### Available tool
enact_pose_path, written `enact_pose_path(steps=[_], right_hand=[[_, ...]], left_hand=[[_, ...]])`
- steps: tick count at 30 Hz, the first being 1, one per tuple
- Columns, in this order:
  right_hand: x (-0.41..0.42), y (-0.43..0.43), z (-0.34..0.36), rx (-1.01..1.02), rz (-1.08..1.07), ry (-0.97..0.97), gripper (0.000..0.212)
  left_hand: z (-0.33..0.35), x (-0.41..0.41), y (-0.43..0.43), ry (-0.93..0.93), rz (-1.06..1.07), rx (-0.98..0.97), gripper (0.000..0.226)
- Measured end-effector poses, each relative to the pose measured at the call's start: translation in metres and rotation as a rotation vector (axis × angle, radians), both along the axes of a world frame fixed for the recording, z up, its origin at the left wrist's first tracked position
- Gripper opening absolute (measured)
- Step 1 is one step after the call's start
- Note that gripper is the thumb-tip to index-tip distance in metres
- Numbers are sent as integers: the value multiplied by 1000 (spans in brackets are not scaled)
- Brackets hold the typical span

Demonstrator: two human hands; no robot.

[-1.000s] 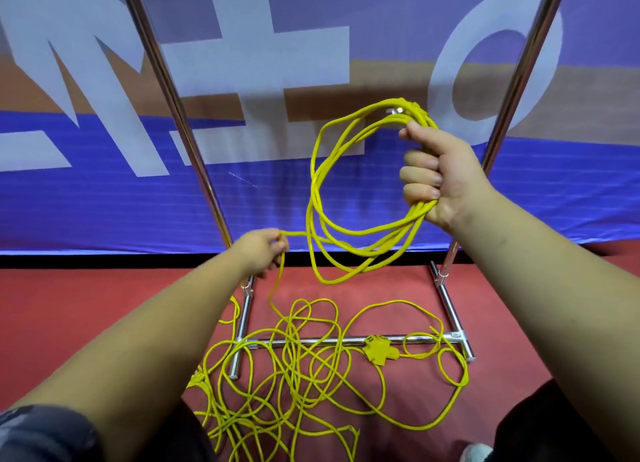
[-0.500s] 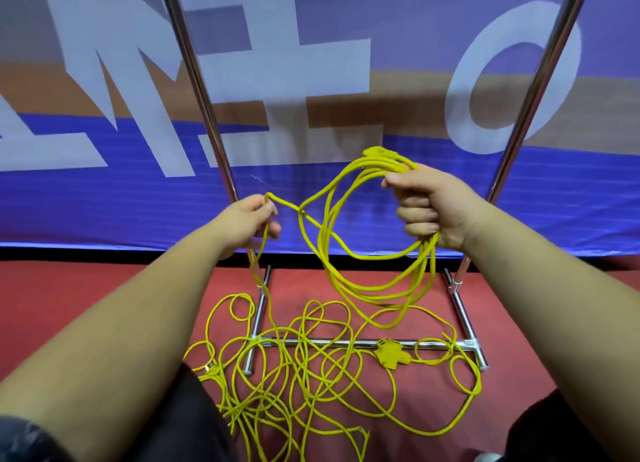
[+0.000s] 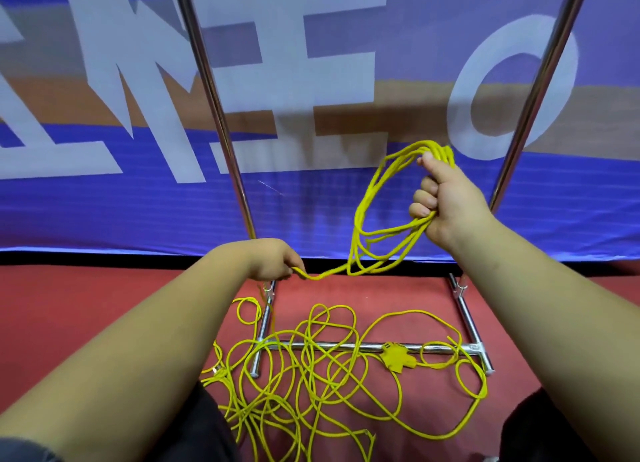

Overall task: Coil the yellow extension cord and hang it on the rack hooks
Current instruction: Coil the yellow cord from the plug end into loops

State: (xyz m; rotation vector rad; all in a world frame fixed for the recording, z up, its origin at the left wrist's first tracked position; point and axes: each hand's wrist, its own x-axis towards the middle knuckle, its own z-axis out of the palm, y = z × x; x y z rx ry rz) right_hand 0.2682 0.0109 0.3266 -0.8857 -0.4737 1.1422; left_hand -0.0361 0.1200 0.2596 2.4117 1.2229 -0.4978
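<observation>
My right hand [image 3: 446,202] grips several loops of the yellow extension cord [image 3: 367,212], held up in front of the banner. One strand runs from the loops down and left to my left hand [image 3: 273,259], which pinches it low, near the rack's left post. The remaining cord lies in a loose tangle [image 3: 311,375] on the red floor across the rack's base. A yellow multi-socket end [image 3: 396,357] rests on the base's cross bar. The chrome rack [image 3: 363,346] shows only its base and two uprights; no hooks are in view.
The rack's left upright [image 3: 214,115] and right upright [image 3: 540,81] rise out of the top of the view. A blue and white banner [image 3: 121,202] hangs close behind. My dark-clothed knees [image 3: 207,427] frame the tangle on the red floor [image 3: 86,306].
My left hand has dropped from chest height down beside the left post, drawing the strand taut and low. My right hand has shifted right and slightly up with the loops.
</observation>
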Motion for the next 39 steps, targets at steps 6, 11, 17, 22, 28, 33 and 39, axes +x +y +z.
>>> enact_pose_path(steps=[6, 11, 17, 22, 28, 33, 39], right_hand=[[2, 9, -22, -117, -155, -35, 24], [4, 14, -30, -208, -93, -89, 23], [-4, 11, -26, -315, 82, -297, 20], [-9, 15, -32, -309, 181, -255, 15], [-13, 18, -31, -306, 221, -183, 12], [-13, 14, -31, -361, 197, -403, 13], [-9, 21, -45, -434, 170, -655, 13]], left_hand=[[5, 24, -28, -3, -204, -194, 40], [21, 37, -41, -293, -181, -142, 19], [25, 36, -38, -511, -60, 51, 7], [27, 36, -35, -422, 50, 105, 4], [22, 46, -38, -823, 660, -533, 25], [18, 50, -30, -950, 925, -506, 6], [16, 43, -32, -500, 968, -794, 31]])
